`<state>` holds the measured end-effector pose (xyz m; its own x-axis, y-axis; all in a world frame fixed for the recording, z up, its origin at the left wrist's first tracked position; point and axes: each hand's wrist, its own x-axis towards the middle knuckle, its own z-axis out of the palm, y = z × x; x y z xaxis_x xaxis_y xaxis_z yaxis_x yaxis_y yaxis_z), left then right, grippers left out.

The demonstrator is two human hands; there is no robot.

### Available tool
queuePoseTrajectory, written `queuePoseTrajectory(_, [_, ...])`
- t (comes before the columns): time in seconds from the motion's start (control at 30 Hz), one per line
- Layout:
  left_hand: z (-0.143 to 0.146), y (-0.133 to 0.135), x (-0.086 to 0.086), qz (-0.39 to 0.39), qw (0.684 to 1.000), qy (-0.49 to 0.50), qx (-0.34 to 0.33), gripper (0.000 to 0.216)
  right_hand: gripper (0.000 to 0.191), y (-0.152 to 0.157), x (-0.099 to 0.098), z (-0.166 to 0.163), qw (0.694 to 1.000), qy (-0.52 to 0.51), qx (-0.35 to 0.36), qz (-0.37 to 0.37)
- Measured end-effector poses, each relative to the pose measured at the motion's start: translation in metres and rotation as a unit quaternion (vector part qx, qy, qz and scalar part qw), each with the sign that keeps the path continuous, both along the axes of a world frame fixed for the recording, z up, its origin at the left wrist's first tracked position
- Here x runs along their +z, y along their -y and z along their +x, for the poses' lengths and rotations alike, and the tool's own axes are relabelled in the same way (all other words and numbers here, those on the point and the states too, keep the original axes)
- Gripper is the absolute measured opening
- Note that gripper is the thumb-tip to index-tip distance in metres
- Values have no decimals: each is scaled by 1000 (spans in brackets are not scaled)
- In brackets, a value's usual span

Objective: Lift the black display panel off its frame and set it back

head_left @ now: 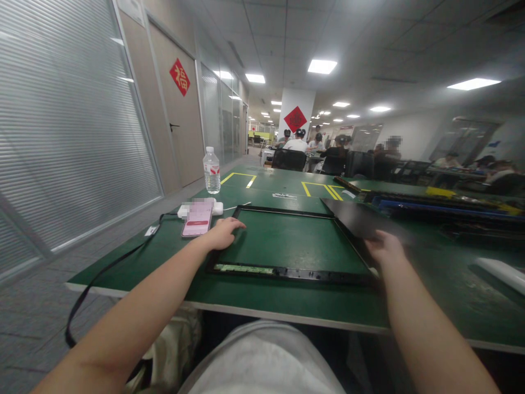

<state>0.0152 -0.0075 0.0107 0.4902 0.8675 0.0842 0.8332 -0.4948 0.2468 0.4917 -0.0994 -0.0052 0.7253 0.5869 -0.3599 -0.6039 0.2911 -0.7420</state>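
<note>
A black rectangular frame (311, 273) lies flat before me, with the green tabletop showing through its middle. Along its near bar runs a strip of green circuit board (244, 269). My left hand (223, 234) rests over the frame's left bar, fingers stretched inward and apart from the thumb. At the frame's right side, a thin dark panel (353, 216) is raised and tilted, blurred toward its right end. My right hand (385, 249) grips the panel's near edge; some of its fingers are hidden beneath.
A phone (197, 219) leans by a white object, with a black strap (102, 268) left of it. A water bottle (212, 171) stands behind. Dark strips (435, 205) are piled at the right, near a white bar (502, 273). People sit at far desks.
</note>
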Motion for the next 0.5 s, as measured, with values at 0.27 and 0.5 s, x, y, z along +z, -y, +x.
queuePoseTrajectory(0.27, [-1,0,0,-7,1000,12,-5,64,20,-2,11,-12,996,24,12,82])
queuePoseTrajectory(0.5, [-2,-6,-2,-7,1000,24,-11,61,20,6,23,-20,991,51,-45,113])
